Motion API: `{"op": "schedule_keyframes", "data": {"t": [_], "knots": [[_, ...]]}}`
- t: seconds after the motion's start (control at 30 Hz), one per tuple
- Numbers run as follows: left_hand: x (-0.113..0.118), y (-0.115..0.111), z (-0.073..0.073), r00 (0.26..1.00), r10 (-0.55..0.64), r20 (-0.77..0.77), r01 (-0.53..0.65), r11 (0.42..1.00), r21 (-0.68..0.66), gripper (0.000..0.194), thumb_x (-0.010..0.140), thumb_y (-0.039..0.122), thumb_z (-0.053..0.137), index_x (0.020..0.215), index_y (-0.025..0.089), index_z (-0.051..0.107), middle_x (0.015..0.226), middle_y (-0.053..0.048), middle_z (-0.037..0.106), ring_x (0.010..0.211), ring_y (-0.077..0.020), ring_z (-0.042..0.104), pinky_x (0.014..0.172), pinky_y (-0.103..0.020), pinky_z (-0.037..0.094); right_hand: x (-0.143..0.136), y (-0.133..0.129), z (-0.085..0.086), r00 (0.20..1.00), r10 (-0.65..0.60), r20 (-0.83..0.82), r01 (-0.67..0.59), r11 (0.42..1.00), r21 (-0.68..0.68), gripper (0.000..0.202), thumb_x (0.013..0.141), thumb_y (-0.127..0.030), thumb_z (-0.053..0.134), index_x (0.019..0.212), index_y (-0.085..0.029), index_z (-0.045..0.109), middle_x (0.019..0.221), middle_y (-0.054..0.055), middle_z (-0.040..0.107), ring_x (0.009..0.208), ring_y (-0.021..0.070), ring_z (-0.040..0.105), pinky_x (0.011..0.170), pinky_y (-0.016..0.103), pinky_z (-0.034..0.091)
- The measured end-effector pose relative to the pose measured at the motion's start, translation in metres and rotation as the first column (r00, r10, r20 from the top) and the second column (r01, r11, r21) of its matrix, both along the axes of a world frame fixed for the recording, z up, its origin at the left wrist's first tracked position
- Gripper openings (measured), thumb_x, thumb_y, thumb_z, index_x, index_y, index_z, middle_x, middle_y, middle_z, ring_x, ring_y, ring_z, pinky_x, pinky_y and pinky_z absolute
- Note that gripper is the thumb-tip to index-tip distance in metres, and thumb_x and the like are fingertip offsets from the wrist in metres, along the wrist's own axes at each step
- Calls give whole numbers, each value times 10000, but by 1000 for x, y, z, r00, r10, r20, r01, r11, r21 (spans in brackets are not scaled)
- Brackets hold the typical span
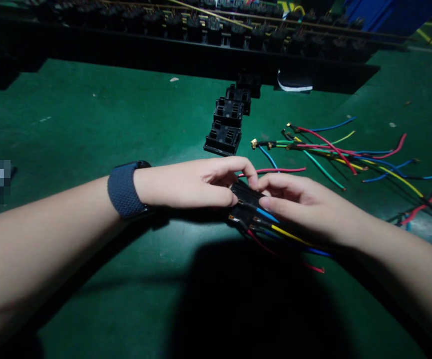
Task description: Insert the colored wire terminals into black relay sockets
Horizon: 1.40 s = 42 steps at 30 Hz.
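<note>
Between both hands sits a black plastic connector housing [246, 193], tilted, with parallel ridges on its upper face. My left hand [197, 185], a dark woven band on its wrist, pinches the left end between thumb and fingers. At the right end, the thumb and fingers of my right hand [306, 202] close on the same piece. Just below lie black-sleeved wires with metal terminals: a blue wire [267, 215], a yellow wire [290, 234] and a red wire [263, 243]. Whether any wire is inside the housing is hidden.
A row of similar black housings [228, 109] runs away from me on the green surface [133, 124]. Loose coloured wires [335, 149] spread to the right. Across the back stands a long black rack [171, 55] of connectors; a blue bin [388, 17] is behind it.
</note>
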<state>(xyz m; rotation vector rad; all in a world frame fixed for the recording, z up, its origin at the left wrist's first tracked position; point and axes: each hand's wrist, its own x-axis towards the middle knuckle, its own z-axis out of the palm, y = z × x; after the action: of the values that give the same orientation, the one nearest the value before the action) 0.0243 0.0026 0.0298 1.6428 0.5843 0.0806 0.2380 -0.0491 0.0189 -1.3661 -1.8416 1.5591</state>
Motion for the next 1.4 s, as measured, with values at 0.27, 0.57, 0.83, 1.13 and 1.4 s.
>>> {"op": "schedule_keyframes", "data": {"t": [0.27, 0.57, 0.83, 1.13, 1.4], "knots": [[0, -1, -3, 1000, -22, -10, 22, 998, 61, 360, 759, 122, 511, 1107, 198, 461, 786, 6, 589, 640, -114, 526, 523, -208, 325, 0, 0, 1, 1000, -23, -11, 23, 1000, -1, 147, 807, -342, 628, 824, -198, 653, 786, 17, 609, 767, 187, 573, 674, 298, 480], [0, 0, -2, 999, -34, -27, 36, 996, 83, 349, 762, 113, 501, 1099, 192, 458, 770, 19, 555, 645, -101, 515, 507, -188, 315, -1, 0, 2, 999, 39, 25, -39, 999, -29, 173, 865, -348, 534, 837, -180, 566, 847, 22, 569, 745, 153, 526, 641, 273, 423], [0, -1, -2, 999, -27, -45, 31, 995, 97, 339, 773, 110, 475, 1101, 196, 455, 763, 25, 559, 628, -94, 517, 505, -184, 318, 3, 2, 2, 998, 65, 24, -65, 998, 13, 181, 879, -360, 543, 898, -192, 609, 838, 26, 585, 849, 184, 560, 705, 281, 457], [-2, 1, -1, 998, -61, -32, 64, 993, 100, 314, 802, 159, 526, 1105, 189, 451, 809, 4, 584, 688, -121, 554, 529, -197, 355, 6, 3, 1, 993, 118, 13, -119, 993, 4, 248, 902, -412, 533, 970, -196, 634, 900, 31, 608, 834, 168, 571, 704, 267, 481], [-3, 0, -6, 999, -46, -1, 46, 994, 102, 313, 798, 145, 533, 1095, 209, 461, 797, 12, 563, 653, -102, 523, 508, -180, 330, 5, 3, 1, 990, 136, 26, -136, 991, 0, 254, 913, -408, 516, 1000, -198, 627, 859, 23, 585, 865, 182, 577, 718, 281, 490]]}}
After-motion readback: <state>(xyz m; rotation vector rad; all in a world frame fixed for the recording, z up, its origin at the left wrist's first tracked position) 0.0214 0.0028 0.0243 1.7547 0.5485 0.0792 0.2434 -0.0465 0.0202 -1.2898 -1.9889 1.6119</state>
